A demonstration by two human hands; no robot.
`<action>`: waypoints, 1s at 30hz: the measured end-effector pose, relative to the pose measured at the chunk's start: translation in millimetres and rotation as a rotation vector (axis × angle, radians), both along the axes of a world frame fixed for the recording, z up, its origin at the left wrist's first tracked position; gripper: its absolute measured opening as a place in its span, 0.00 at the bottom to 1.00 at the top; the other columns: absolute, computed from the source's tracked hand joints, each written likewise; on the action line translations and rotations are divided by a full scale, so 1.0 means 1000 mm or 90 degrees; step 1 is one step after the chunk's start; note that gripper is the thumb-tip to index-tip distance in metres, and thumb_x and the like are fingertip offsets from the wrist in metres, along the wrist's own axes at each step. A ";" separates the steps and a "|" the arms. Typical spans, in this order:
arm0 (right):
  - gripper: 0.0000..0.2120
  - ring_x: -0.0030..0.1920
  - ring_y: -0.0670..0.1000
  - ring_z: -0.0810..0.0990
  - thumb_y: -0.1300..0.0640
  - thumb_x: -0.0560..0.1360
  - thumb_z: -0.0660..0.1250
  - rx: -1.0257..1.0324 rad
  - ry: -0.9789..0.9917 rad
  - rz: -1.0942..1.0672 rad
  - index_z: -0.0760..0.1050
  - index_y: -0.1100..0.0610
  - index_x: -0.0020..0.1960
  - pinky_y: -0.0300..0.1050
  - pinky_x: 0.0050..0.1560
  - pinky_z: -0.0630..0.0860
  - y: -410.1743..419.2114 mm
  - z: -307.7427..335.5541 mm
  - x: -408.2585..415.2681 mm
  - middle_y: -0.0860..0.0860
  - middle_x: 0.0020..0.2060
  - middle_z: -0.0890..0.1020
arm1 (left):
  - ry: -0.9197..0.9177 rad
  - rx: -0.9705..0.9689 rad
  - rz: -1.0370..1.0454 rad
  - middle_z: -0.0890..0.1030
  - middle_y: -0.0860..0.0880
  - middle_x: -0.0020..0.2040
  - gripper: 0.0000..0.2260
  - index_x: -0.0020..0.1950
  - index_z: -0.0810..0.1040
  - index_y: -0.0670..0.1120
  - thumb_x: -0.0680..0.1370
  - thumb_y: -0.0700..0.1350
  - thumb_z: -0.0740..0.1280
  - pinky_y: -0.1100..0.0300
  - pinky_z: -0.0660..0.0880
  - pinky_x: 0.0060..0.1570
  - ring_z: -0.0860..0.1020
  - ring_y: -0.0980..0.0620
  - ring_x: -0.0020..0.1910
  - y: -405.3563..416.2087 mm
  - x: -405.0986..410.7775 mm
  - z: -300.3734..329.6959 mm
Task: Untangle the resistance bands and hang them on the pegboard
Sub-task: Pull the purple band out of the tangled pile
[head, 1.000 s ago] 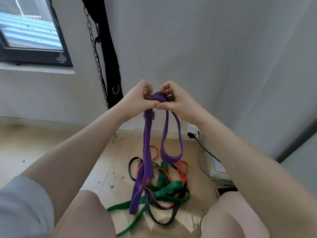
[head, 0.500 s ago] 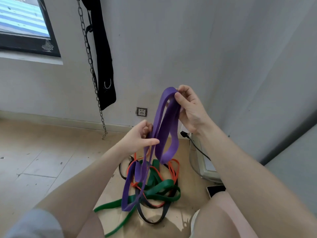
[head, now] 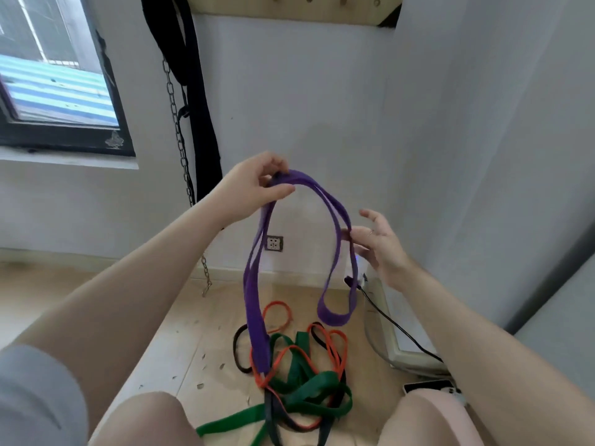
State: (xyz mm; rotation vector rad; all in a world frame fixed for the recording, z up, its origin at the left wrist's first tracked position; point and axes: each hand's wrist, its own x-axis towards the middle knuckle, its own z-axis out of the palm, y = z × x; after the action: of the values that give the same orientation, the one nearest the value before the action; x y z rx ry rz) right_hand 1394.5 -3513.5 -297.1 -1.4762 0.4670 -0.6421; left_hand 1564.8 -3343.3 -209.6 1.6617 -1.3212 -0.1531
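My left hand (head: 257,185) pinches the top of the purple band (head: 254,300), which drapes in an arch over it. One side hangs down into the pile; the other ends in a free loop to the right. My right hand (head: 376,243) touches the right strand with spread, relaxed fingers. On the floor lies a tangle of a green band (head: 309,391), an orange band (head: 335,349) and a black band (head: 240,349). The wooden pegboard (head: 289,8) shows at the top edge, high on the wall.
A black strap (head: 196,101) and a chain (head: 178,140) hang on the wall at left, next to a window (head: 54,82). A wall socket (head: 274,243) sits low. A white appliance with a black cable (head: 396,329) and a phone (head: 428,386) lie at right. My knees frame the pile.
My left hand has risen and taken the band's top; my right hand let go of it and dropped to the right strand. The camera tilted up, so the pegboard came into view.
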 end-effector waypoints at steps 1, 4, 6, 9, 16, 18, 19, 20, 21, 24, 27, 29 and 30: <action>0.24 0.49 0.54 0.78 0.69 0.76 0.59 -0.027 0.034 0.021 0.59 0.56 0.69 0.43 0.49 0.72 0.001 -0.001 -0.002 0.54 0.46 0.81 | -0.060 0.022 0.000 0.81 0.49 0.48 0.07 0.50 0.73 0.48 0.75 0.41 0.69 0.59 0.75 0.45 0.79 0.52 0.41 -0.004 -0.002 0.008; 0.28 0.64 0.52 0.72 0.69 0.76 0.60 -0.091 0.058 0.052 0.58 0.54 0.72 0.44 0.61 0.68 0.006 0.007 -0.003 0.52 0.61 0.75 | -0.163 0.071 -0.003 0.82 0.50 0.49 0.07 0.51 0.77 0.47 0.74 0.43 0.69 0.57 0.76 0.52 0.80 0.52 0.46 -0.016 -0.008 0.023; 0.25 0.68 0.49 0.67 0.63 0.75 0.63 -0.158 0.012 0.074 0.61 0.49 0.69 0.44 0.66 0.66 0.015 0.022 0.001 0.50 0.67 0.70 | -0.185 0.092 -0.011 0.82 0.50 0.49 0.08 0.52 0.78 0.46 0.73 0.43 0.70 0.57 0.76 0.54 0.80 0.53 0.48 -0.024 -0.013 0.027; 0.17 0.57 0.45 0.75 0.59 0.74 0.67 -0.243 -0.029 0.081 0.65 0.50 0.59 0.41 0.57 0.72 0.027 0.041 0.016 0.48 0.55 0.75 | -0.225 0.103 -0.025 0.81 0.50 0.51 0.08 0.51 0.81 0.47 0.73 0.45 0.70 0.64 0.75 0.51 0.78 0.58 0.45 -0.035 -0.020 0.028; 0.11 0.41 0.48 0.75 0.64 0.75 0.66 -0.261 -0.085 0.041 0.67 0.51 0.45 0.40 0.45 0.73 0.032 0.046 0.033 0.51 0.39 0.75 | -0.080 0.043 -0.002 0.76 0.52 0.45 0.09 0.51 0.76 0.48 0.73 0.44 0.71 0.65 0.72 0.41 0.75 0.62 0.37 -0.033 -0.035 0.000; 0.12 0.36 0.45 0.77 0.66 0.74 0.67 -0.239 -0.078 0.050 0.68 0.51 0.44 0.40 0.42 0.75 0.035 0.042 0.034 0.48 0.36 0.74 | 0.124 -0.012 0.007 0.76 0.50 0.50 0.18 0.56 0.68 0.48 0.71 0.43 0.72 0.60 0.77 0.45 0.78 0.54 0.41 -0.023 -0.039 -0.023; 0.12 0.35 0.44 0.77 0.66 0.74 0.66 -0.223 -0.075 0.046 0.67 0.52 0.44 0.39 0.40 0.76 0.036 0.040 0.035 0.47 0.35 0.74 | 0.196 -0.015 0.012 0.76 0.49 0.52 0.21 0.57 0.66 0.48 0.71 0.42 0.73 0.58 0.78 0.47 0.79 0.52 0.44 -0.017 -0.041 -0.038; 0.12 0.35 0.45 0.78 0.67 0.74 0.66 -0.203 -0.075 0.039 0.67 0.53 0.44 0.39 0.40 0.76 0.038 0.036 0.035 0.48 0.35 0.74 | 0.242 0.007 0.012 0.77 0.48 0.52 0.22 0.59 0.65 0.48 0.71 0.41 0.73 0.57 0.78 0.48 0.80 0.52 0.45 -0.010 -0.043 -0.055; 0.12 0.37 0.47 0.79 0.67 0.74 0.66 -0.190 -0.074 0.027 0.66 0.53 0.44 0.40 0.41 0.77 0.039 0.032 0.036 0.49 0.36 0.74 | 0.278 0.040 0.007 0.79 0.47 0.50 0.23 0.60 0.65 0.47 0.71 0.40 0.72 0.57 0.77 0.49 0.80 0.52 0.46 -0.003 -0.044 -0.072; 0.12 0.41 0.52 0.80 0.67 0.74 0.66 -0.178 -0.055 -0.010 0.65 0.54 0.43 0.44 0.43 0.79 0.041 0.021 0.036 0.49 0.36 0.72 | 0.366 0.059 -0.003 0.80 0.42 0.51 0.22 0.61 0.64 0.43 0.72 0.35 0.70 0.58 0.76 0.49 0.80 0.49 0.48 0.010 -0.048 -0.112; 0.11 0.43 0.54 0.81 0.63 0.75 0.66 -0.145 -0.036 -0.049 0.64 0.53 0.44 0.54 0.49 0.78 0.039 0.005 0.031 0.49 0.38 0.72 | 0.401 0.024 0.000 0.77 0.42 0.52 0.20 0.56 0.64 0.47 0.72 0.33 0.69 0.58 0.80 0.45 0.80 0.49 0.46 0.013 -0.049 -0.129; 0.11 0.44 0.54 0.81 0.62 0.75 0.66 -0.132 -0.020 -0.048 0.65 0.53 0.43 0.56 0.50 0.78 0.033 -0.003 0.024 0.49 0.39 0.74 | 0.377 0.003 0.003 0.76 0.44 0.48 0.19 0.53 0.64 0.49 0.72 0.33 0.69 0.57 0.80 0.43 0.79 0.52 0.41 0.013 -0.050 -0.134; 0.11 0.44 0.55 0.81 0.63 0.74 0.67 -0.136 -0.004 -0.037 0.65 0.53 0.43 0.55 0.50 0.78 0.028 -0.006 0.019 0.50 0.39 0.75 | 0.359 -0.012 0.009 0.76 0.46 0.47 0.17 0.52 0.65 0.49 0.73 0.32 0.68 0.57 0.79 0.43 0.79 0.53 0.40 0.013 -0.049 -0.135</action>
State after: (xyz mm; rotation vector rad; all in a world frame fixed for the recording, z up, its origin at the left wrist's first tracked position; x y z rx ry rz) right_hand 1413.6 -3485.3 -303.2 -1.6659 0.4481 -0.7602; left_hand 1515.9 -3330.2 -344.8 1.4635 -0.8770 -0.5557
